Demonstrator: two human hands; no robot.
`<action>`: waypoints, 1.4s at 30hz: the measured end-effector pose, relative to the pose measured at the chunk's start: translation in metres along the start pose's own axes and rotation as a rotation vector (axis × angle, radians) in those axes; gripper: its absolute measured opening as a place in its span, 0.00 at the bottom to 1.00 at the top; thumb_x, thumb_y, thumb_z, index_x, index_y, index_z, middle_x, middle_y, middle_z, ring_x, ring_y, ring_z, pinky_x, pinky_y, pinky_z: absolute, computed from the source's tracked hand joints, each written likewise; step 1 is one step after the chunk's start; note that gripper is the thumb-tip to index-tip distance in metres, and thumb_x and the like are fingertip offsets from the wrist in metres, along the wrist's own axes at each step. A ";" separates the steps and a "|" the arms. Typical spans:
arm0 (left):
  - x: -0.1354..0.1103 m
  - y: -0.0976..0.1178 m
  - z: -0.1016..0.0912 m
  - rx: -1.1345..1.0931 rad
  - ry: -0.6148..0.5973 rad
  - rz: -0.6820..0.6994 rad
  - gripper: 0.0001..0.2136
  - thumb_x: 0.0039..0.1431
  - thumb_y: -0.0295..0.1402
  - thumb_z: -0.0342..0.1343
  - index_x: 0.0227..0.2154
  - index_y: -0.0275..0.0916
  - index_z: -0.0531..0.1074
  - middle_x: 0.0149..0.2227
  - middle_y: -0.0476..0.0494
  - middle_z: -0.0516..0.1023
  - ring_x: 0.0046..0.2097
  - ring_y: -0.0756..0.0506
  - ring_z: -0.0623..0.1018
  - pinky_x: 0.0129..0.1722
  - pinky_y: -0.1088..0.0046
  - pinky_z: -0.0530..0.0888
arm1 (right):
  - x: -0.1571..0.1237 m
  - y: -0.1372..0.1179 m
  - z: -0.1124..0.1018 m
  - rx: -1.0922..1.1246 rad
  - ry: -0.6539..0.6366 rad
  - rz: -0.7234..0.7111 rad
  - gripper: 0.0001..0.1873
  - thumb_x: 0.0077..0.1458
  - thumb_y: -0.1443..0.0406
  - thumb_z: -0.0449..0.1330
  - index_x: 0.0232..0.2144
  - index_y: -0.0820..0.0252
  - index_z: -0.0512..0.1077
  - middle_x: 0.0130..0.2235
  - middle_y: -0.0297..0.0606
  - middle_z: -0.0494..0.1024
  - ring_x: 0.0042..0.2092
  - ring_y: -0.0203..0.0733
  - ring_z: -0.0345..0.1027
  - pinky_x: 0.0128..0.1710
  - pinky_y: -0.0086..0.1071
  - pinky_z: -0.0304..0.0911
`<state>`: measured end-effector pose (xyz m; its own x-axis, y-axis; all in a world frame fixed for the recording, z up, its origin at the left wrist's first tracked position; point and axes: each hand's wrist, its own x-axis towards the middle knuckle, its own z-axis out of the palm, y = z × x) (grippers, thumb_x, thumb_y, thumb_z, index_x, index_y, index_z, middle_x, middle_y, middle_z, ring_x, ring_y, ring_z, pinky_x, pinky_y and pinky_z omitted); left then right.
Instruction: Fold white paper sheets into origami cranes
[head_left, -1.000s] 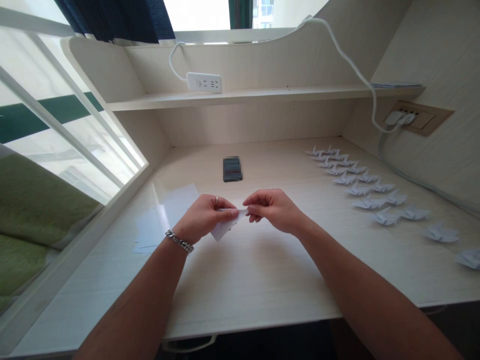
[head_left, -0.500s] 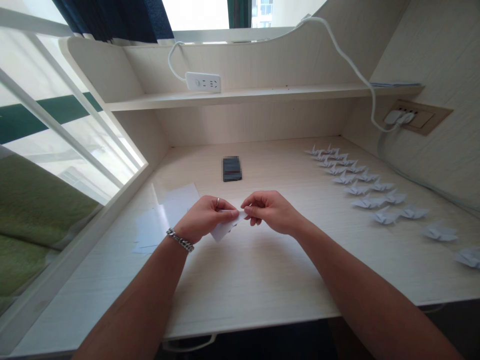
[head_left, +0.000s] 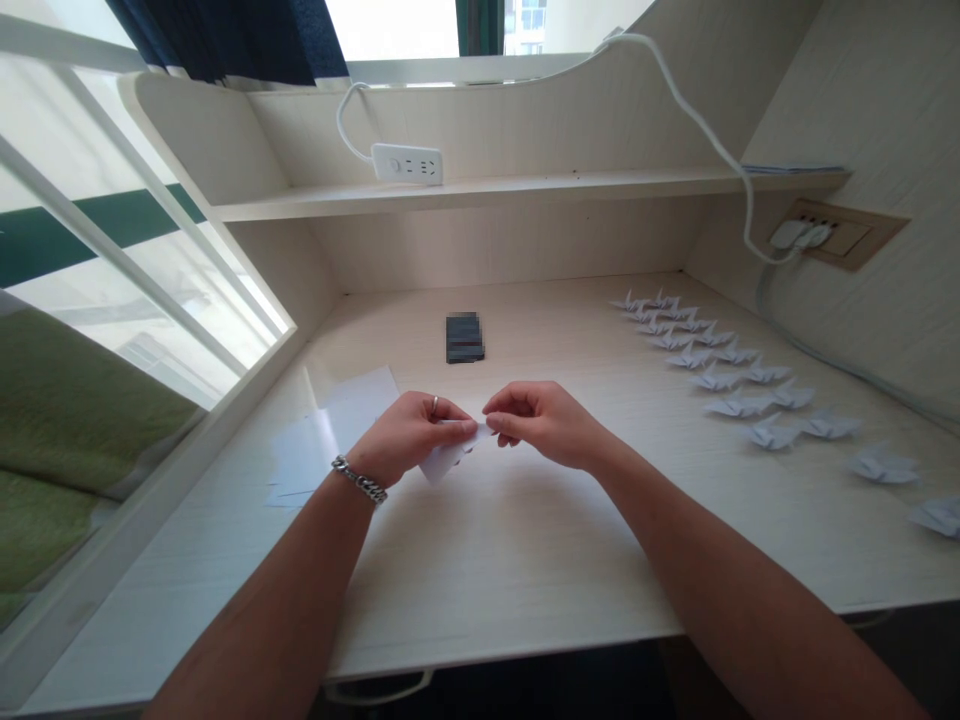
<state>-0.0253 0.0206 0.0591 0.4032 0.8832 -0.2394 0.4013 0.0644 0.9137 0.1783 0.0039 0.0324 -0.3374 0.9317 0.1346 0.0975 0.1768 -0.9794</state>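
Note:
Above the middle of the desk, a small folded piece of white paper (head_left: 442, 462) is held between my two hands. My left hand (head_left: 412, 432), with a ring and a chain bracelet, pinches its upper edge between thumb and fingers. At the paper's right tip, my right hand (head_left: 544, 422) is closed in a pinch, thumb against forefinger. My left fingers partly cover the folds. Several folded paper cranes (head_left: 739, 402) stand in two rows on the right of the desk.
Loose white paper sheets (head_left: 360, 395) lie left of my left hand. Behind my hands is a dark phone-like object (head_left: 465, 338), its face blurred. A power strip (head_left: 407, 164) rests on the shelf (head_left: 525, 190). A white cable (head_left: 697, 115) hangs to a wall socket (head_left: 847, 235).
Hardly anything differs. The fingers of my right hand have shifted very slightly at the paper's tip, and both hands keep their pinch.

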 end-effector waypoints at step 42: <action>0.003 -0.002 0.005 -0.061 0.075 0.090 0.14 0.41 0.39 0.69 0.28 0.34 0.80 0.26 0.42 0.80 0.27 0.47 0.74 0.25 0.73 0.67 | 0.002 0.006 0.010 0.047 0.077 0.063 0.15 0.40 0.58 0.71 0.27 0.64 0.76 0.21 0.35 0.75 0.25 0.36 0.69 0.26 0.30 0.64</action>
<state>-0.0209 0.0207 0.0546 0.3719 0.9187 -0.1327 0.3147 0.0097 0.9491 0.1687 0.0039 0.0255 -0.2588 0.9624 0.0820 0.0717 0.1038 -0.9920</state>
